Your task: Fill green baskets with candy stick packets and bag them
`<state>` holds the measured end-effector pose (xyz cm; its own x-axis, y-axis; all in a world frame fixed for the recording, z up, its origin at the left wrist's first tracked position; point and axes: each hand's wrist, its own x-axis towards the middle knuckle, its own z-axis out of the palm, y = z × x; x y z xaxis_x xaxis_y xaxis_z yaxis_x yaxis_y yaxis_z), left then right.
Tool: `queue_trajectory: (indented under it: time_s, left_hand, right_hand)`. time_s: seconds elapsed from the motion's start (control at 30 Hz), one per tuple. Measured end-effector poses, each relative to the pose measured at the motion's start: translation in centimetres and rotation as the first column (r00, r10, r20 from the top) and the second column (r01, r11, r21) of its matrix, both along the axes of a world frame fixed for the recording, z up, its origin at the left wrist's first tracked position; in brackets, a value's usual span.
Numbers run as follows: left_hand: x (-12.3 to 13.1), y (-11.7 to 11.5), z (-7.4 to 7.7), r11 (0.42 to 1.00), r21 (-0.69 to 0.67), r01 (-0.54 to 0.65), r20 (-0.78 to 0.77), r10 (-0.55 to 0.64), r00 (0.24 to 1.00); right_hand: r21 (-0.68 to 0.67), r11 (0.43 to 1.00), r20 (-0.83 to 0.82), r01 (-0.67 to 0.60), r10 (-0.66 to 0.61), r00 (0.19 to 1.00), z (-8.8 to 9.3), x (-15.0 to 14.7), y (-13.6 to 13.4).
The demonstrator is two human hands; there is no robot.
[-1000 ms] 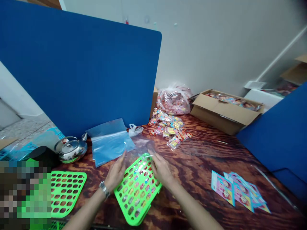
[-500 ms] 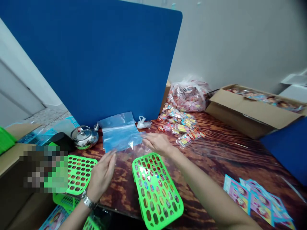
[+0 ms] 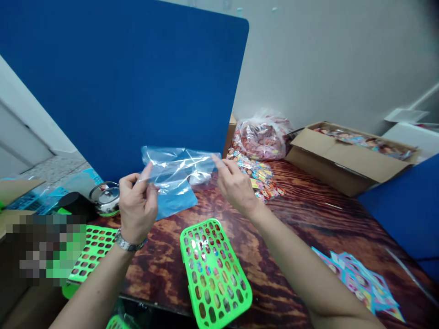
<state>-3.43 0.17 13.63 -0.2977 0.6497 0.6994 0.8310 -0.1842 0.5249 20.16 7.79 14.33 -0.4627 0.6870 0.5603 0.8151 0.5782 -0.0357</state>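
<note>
A clear plastic bag (image 3: 178,167) is stretched out in the air between my hands. My left hand (image 3: 137,205), with a metal watch on its wrist, grips the bag's left side. Fingers of my right hand (image 3: 235,185) pinch its upper right corner. Beneath the raised bag, more clear plastic bags (image 3: 176,201) lie on the table. Nearer to me sits a closed green basket (image 3: 216,274) with oval holes; colourful packed items show through its lid.
Small packets (image 3: 257,173) lie heaped by a full plastic sack (image 3: 262,135). An open carton (image 3: 343,155) stands at the back right, printed cards (image 3: 366,283) at the front right. To the left are another green basket (image 3: 94,246) and a metal pot (image 3: 106,198). A blue board (image 3: 137,82) rises behind.
Both hands have lifted the clear bag off the stack of bags and now hold it up, spread. The view has shifted slightly to the right.
</note>
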Motion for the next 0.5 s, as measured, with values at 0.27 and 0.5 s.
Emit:
queue_trajectory:
  time_s: [0.27,0.5]
  left_hand:
    - [-0.2,0.4,-11.5,0.961,-0.276,-0.035,-0.063,0.018,0.998]
    - [0.7,-1.8,-19.6,0.889,-0.446,0.1,0.061,-0.081,0.995]
  right_hand:
    - [-0.295,0.945,0.182,0.143,-0.092,0.979,-10.4,-0.3,1.1]
    - [-0.669,0.741,0.002,0.049,-0.064,0.998,-16.8,-0.2,1.3]
